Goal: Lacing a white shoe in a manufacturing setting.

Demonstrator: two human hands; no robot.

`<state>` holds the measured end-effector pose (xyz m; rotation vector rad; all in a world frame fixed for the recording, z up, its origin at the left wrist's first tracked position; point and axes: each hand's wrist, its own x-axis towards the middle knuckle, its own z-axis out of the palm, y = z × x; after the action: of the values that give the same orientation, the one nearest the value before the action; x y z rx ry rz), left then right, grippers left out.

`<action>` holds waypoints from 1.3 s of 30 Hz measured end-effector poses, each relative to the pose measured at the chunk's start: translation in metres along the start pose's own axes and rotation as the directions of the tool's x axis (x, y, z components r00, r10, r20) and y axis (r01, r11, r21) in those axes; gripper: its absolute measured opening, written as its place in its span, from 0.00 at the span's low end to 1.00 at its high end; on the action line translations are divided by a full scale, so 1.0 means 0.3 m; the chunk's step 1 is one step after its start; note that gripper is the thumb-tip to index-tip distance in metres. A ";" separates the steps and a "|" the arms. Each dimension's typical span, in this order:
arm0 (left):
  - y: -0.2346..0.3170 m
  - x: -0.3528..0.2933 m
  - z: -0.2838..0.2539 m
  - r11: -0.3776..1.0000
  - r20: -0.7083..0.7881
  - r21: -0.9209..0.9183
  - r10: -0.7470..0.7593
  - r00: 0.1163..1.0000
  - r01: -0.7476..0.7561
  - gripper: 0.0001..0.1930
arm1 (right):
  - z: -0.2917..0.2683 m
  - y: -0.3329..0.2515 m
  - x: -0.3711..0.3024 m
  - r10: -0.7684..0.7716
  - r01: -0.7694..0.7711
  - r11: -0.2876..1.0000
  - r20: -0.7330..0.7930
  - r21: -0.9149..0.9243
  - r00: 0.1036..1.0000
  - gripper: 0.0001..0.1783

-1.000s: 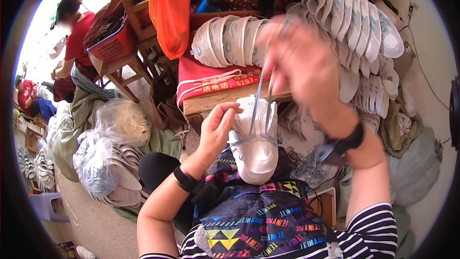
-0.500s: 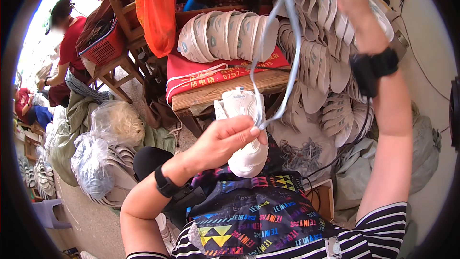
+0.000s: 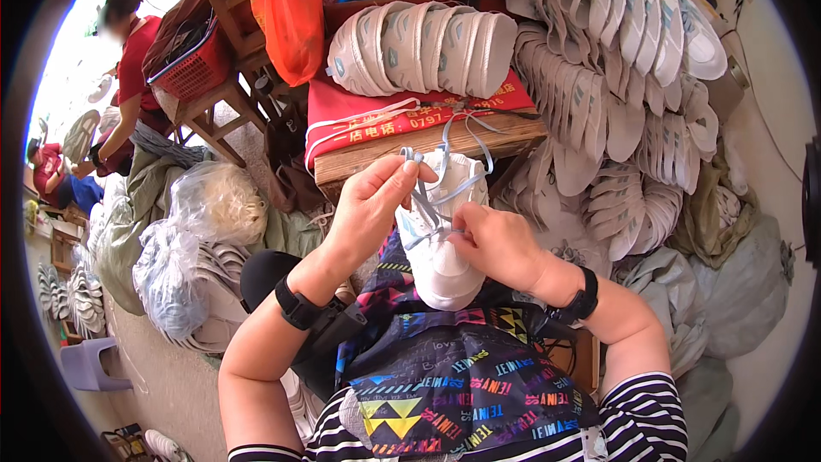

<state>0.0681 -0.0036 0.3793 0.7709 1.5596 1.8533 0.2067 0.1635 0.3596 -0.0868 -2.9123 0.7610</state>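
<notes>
A white shoe upper [image 3: 451,278] with light blue side trim lies in front of me, toe toward my body and its far end near the wooden bench. A pale blue-grey shoelace [image 3: 481,147] loops over its opening and crosses the lower eyelets. On the upper's left edge, my left hand [image 3: 372,205] pinches a bunched part of the lace between thumb and fingers. My right hand [image 3: 506,248] is closed at the lower eyelets, fingertips pressed together on the lace; the fingers partly hide the grip.
A wooden bench [image 3: 359,173] with a red cloth [image 3: 376,130] bears a row of nested shoe uppers [image 3: 406,50]. More stacked uppers [image 3: 599,103] fill the right side. Bagged laces [image 3: 218,205], an orange bag [image 3: 286,13] and a red basket [image 3: 184,68] are left. A person [image 3: 137,77] works farther off.
My right hand has come down from high on the right, where it held the lace stretched up, to the upper's eyelets. My left hand has shifted up and slightly left.
</notes>
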 end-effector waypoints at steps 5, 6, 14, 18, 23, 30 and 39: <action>-0.061 -0.015 0.000 0.948 -0.067 0.298 0.135 0.989 -0.109 0.12 | 0.032 0.016 -0.005 0.013 -0.010 0.999 -0.054 0.052 0.998 0.10; -0.075 -0.024 -0.003 0.799 -0.040 0.559 0.293 0.955 -0.221 0.11 | 0.038 0.024 -0.008 0.014 -0.010 0.999 -0.089 0.051 0.996 0.09; -0.205 -0.144 -0.060 0.550 0.237 0.692 0.438 0.867 -0.467 0.15 | 0.027 0.067 0.005 -0.084 0.086 0.996 -0.057 0.030 0.995 0.07; -0.266 -0.158 -0.040 0.648 0.049 0.708 0.351 0.935 -0.281 0.20 | 0.030 0.088 -0.007 -0.056 0.080 0.965 -0.100 0.249 0.993 0.04; -0.294 -0.173 -0.028 0.899 -0.158 0.437 0.101 0.982 -0.022 0.10 | 0.011 0.136 -0.031 0.157 -0.221 0.720 0.155 0.658 0.975 0.04; -0.225 -0.135 -0.018 0.948 0.134 -0.022 -0.312 0.940 0.318 0.13 | 0.023 0.235 -0.053 0.026 -0.442 0.195 0.446 0.876 0.895 0.04; -0.119 -0.050 -0.061 0.966 -0.026 -0.006 -0.259 0.966 0.259 0.28 | -0.051 0.299 -0.078 0.056 -0.325 0.088 0.321 0.942 0.945 0.13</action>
<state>0.0668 -0.0216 0.3404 0.5143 1.5907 1.6793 0.2340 0.2469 0.3262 -0.2564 -1.7714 2.7367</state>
